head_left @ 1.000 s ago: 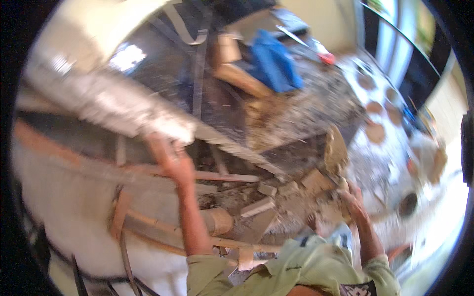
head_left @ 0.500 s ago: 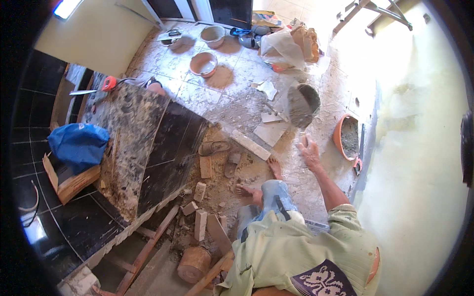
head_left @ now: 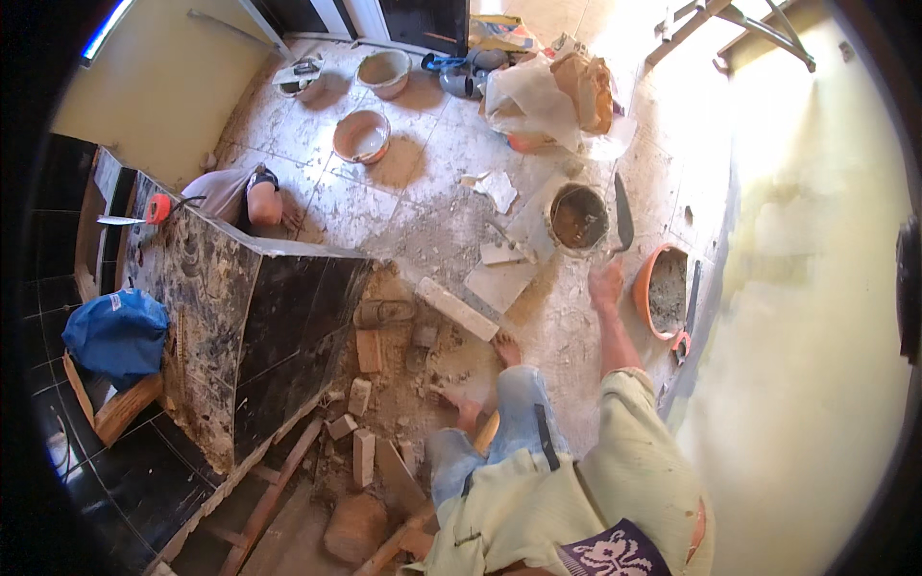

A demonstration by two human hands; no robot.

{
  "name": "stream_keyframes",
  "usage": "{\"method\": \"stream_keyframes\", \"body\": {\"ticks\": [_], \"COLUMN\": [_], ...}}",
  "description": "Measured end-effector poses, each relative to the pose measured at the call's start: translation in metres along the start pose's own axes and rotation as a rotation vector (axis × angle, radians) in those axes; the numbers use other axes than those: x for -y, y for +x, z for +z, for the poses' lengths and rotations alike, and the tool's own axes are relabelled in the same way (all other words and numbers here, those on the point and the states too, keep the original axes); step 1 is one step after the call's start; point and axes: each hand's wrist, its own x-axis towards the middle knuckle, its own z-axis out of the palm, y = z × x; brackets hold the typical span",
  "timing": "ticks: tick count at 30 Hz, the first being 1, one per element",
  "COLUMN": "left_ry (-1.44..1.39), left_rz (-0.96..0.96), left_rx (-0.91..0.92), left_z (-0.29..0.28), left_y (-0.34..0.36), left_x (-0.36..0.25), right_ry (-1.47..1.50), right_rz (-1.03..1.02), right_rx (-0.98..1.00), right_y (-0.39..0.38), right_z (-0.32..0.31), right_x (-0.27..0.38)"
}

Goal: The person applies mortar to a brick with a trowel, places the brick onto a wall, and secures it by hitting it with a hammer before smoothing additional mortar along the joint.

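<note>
While my right hand [head_left: 605,285] reached forward over the dusty tiled floor [head_left: 423,206], fingers spread and closed on nothing, the nearest things lay just ahead of it: the dirty round bucket [head_left: 578,217] up and slightly left, and the dark trowel blade [head_left: 621,211] beside that, its long axis running away from me, almost in line with my forearm. To the hand's right sat the orange basin of mortar [head_left: 663,293], just beside the wrist. I could not find my left hand anywhere, so its grip I cannot tell. My bare feet stood among brick rubble [head_left: 370,355], well behind the reaching hand. That hand was clearly the nearer one.
</note>
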Motion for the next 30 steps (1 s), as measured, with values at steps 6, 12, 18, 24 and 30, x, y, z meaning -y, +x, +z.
{"method": "stream_keyframes", "body": {"ticks": [6,12,18,24,30], "left_ry": [0.031,-0.217,-0.316,-0.344,-0.384], "left_rz": [-0.240,-0.333,-0.151,0.000,0.022], "left_rx": [0.254,0.086,-0.039,-0.157,-0.165], "left_z": [0.011,0.016,0.022,0.038,0.038], "left_y": [-0.021,-0.035,-0.037,-0.034,-0.037], "left_x": [-0.037,-0.090,-0.066,-0.051,-0.038], "right_ry": [0.106,0.293,0.488,0.855,0.761], "right_rz": [-0.268,-0.447,-0.645,-0.961,-1.113], "right_rx": [0.029,0.231,0.710,1.043,1.208], "right_y": [-0.058,-0.173,-0.357,-0.547,-0.628], "right_z": [-0.016,-0.019,-0.033,-0.076,-0.051], "right_x": [-0.021,0.069,0.211,0.377,0.414]}}
